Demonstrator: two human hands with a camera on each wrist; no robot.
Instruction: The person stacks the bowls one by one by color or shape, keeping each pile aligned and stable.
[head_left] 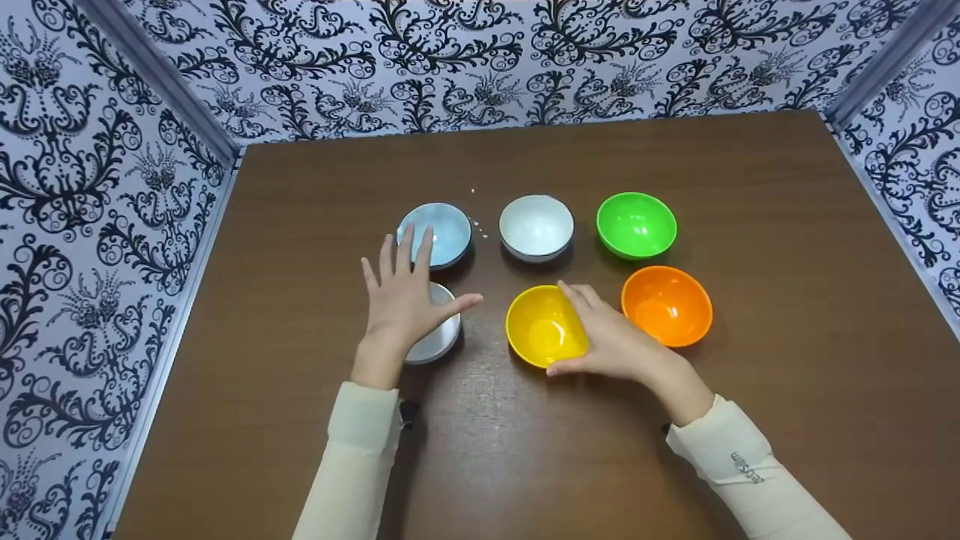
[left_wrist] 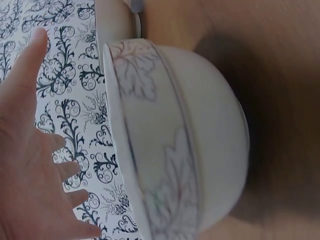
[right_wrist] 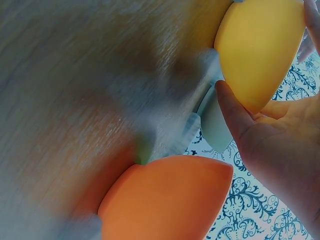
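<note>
My left hand (head_left: 397,304) hovers with spread fingers over a white bowl (head_left: 442,341), its fingertips overlapping a light blue bowl (head_left: 450,225) behind. In the left wrist view, the white bowl (left_wrist: 215,130) shows a leaf-patterned band and stands apart from the hand. A yellow bowl (head_left: 540,326) is held at its right side by my right hand (head_left: 619,337), thumb at the near rim and fingers at the far rim. The right wrist view shows a finger against the yellow bowl's (right_wrist: 260,50) outer wall.
An orange bowl (head_left: 666,306) stands right beside my right hand. Behind are a pale white bowl (head_left: 536,225) and a green bowl (head_left: 636,225). Small white bits (head_left: 480,229) lie between the back bowls. Patterned walls (head_left: 450,60) border the brown table (head_left: 480,465).
</note>
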